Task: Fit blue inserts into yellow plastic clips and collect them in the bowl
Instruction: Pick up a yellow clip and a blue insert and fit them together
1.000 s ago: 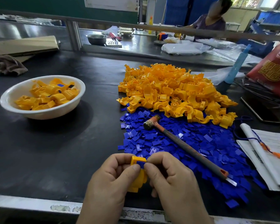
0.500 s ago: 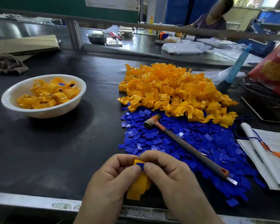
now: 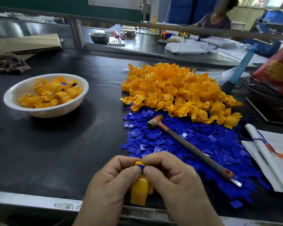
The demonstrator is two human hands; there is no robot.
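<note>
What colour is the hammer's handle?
Dark grey hammer handle, orange at its end; head view.

Black work table (image 3: 55,152) with a metal front edge. Left: white bowl (image 3: 44,112). Right of centre: heap of yellow clips (image 3: 175,90), its near side bordering a flat spread of blue inserts (image 3: 211,152). Far left: crumpled cloth (image 3: 8,62) beside flattened cardboard (image 3: 26,43). Right edge: papers (image 3: 271,157).
</note>
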